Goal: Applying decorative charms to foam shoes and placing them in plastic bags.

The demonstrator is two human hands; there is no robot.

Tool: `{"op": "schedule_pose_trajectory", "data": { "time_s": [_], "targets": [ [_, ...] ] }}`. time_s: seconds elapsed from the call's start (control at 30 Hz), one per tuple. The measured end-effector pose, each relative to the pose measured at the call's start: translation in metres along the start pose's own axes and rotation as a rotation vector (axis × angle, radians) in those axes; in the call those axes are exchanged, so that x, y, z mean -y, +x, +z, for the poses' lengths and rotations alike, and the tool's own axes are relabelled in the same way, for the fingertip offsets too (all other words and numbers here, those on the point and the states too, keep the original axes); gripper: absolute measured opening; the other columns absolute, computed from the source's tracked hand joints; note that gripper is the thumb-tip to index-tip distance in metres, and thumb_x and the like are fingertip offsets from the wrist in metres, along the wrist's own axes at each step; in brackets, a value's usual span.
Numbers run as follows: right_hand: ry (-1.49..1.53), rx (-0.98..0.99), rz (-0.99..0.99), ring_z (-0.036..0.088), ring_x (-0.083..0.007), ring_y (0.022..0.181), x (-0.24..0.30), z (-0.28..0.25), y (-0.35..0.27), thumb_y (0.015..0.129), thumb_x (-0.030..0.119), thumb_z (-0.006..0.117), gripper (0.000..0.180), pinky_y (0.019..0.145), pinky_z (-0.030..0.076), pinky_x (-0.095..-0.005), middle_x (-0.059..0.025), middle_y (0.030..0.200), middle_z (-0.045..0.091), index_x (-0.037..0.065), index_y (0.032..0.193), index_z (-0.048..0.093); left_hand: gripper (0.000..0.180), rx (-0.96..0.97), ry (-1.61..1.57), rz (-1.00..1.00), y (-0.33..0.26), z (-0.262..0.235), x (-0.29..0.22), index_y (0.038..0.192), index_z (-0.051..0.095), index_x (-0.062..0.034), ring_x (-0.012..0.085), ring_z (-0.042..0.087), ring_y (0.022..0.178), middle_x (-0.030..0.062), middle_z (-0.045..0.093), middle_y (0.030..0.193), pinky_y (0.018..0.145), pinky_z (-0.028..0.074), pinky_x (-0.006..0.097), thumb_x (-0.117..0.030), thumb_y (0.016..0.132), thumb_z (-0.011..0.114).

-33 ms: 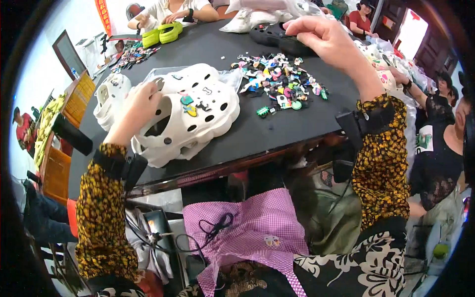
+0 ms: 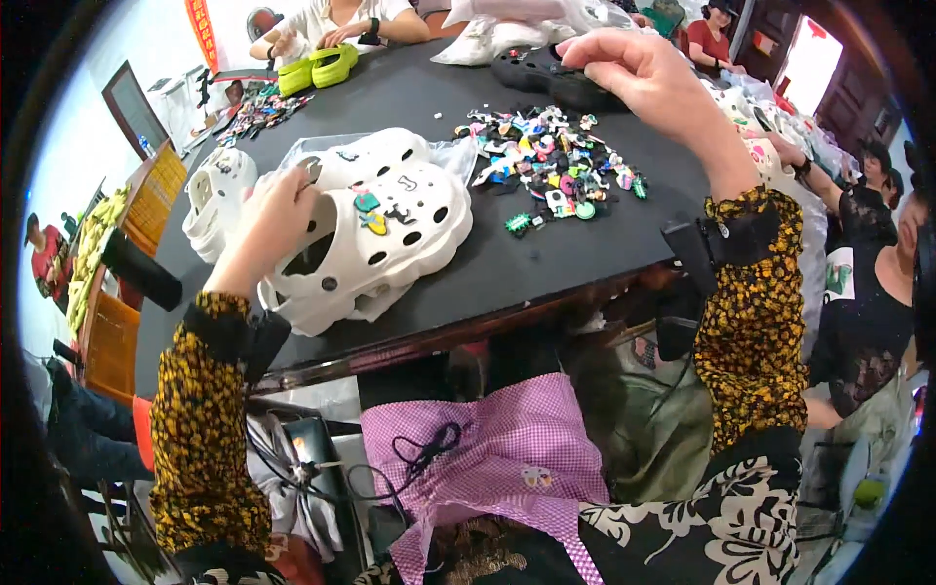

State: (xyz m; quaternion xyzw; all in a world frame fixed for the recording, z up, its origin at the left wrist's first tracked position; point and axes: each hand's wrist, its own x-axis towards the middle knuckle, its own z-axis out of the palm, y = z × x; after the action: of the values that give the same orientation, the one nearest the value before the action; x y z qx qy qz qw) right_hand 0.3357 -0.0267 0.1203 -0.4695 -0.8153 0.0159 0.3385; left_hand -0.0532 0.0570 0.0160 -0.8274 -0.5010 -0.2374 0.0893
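Clog (image 2: 388, 232), white, lay on dark tabletop (image 2: 517, 268), long axis slanting, heel near left, toe pointed right and away, left hand (image 2: 270, 214) gripped its rim, right hand (image 2: 639, 73) curled near black clog (image 2: 525, 71), pinch unclear

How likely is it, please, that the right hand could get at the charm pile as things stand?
Probably yes: the right hand is by the black shoe, just beyond the charm pile, which lies uncovered on the dark tabletop.

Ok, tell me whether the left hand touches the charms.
Apart: the head view shows a white clog lying between the left hand and the charms.
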Motion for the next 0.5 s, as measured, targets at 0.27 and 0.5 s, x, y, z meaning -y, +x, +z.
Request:
{"op": "schedule_pose_trajectory", "data": {
  "time_s": [0.27,0.5],
  "targets": [
    [0.102,-0.021,0.036,0.058,-0.0067,0.082,-0.032,0.048,0.035,0.086,0.003,0.056,0.015,0.075,0.047,-0.0230,0.0001,0.086,0.065,-0.001,0.096,0.067,0.037,0.213,-0.112,-0.065,-0.016,-0.007,0.001,0.127,0.052,-0.0070,0.0298,0.050,0.122,0.0152,0.058,0.126,0.108,0.026,0.047,-0.023,0.095,0.048],
    [-0.138,0.045,0.153,0.067,-0.0237,0.076,-0.100,0.121,0.051,0.078,0.011,0.061,0.020,0.072,0.052,-0.0336,-0.0149,0.083,0.069,0.000,0.094,0.068,0.048,0.191,-0.103,0.060,-0.014,-0.007,-0.007,0.128,0.047,0.0034,0.0335,0.050,0.119,0.0218,0.056,0.123,0.104,0.031,0.041,-0.009,0.083,0.057]
  ]
}}
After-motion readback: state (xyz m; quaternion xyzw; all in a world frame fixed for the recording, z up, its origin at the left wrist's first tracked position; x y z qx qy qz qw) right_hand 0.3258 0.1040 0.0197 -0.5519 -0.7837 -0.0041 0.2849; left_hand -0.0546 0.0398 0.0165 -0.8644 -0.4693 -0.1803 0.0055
